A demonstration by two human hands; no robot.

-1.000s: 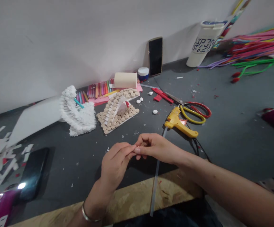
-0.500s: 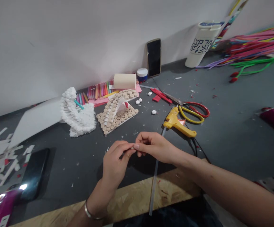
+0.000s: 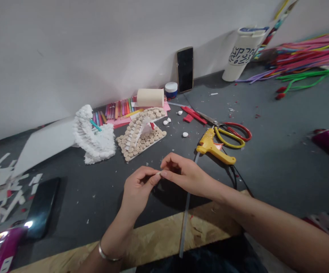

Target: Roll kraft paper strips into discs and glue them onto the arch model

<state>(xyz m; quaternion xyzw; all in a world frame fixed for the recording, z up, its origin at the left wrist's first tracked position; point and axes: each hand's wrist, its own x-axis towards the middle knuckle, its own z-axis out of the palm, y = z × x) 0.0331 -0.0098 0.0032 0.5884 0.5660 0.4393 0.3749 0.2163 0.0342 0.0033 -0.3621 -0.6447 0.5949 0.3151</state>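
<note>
My left hand (image 3: 138, 191) and my right hand (image 3: 187, 176) meet at their fingertips above the dark table. Both are closed in a pinch on a small pale piece (image 3: 158, 173), mostly covered by the fingers; its kind cannot be made out. Just beyond stands a model covered in beige paper coils (image 3: 145, 142), with a white stepped curve and a bit of red. Left of it is a fluffy white model (image 3: 100, 142) with a teal stick. Near my right hand lies a yellow glue gun (image 3: 208, 143), its long clear glue stick (image 3: 184, 227) reaching past the table's edge.
Scissors (image 3: 232, 138) with red and yellow handles touch the glue gun's area. Small white balls (image 3: 185, 134), a cardboard tube (image 3: 150, 98), a jar (image 3: 171, 90), a leaning phone (image 3: 185, 70) and a tumbler (image 3: 242, 55) stand behind. Paper scraps (image 3: 3, 197) and a dark phone (image 3: 42, 208) lie left.
Both hands have risen slightly, with the small piece still between the fingertips. My left fingers have shifted, the thumb now lying over the piece. Objects on the table have stayed put.
</note>
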